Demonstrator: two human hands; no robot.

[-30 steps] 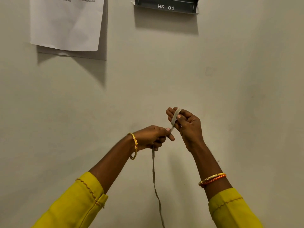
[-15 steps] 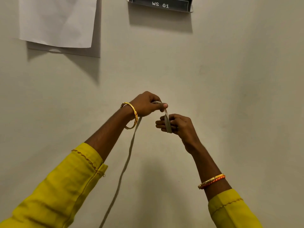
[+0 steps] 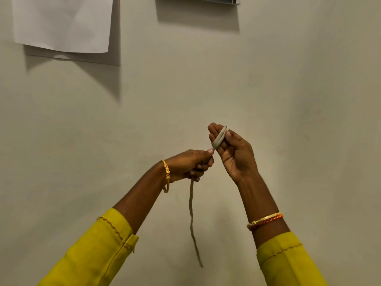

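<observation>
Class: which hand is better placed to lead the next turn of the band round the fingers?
Likely left hand: it pinches the band just below the coil, tail hanging free. The right hand serves as the spool.

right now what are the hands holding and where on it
A flat grey-beige fabric strip. The right hand has its top end wound round the fingers, thumb pinning it; the left hand pinches it below the coil. The rest hangs free.

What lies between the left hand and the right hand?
In the head view, only a short piece of the grey strip, running from the left hand to the loops on the right hand.
</observation>
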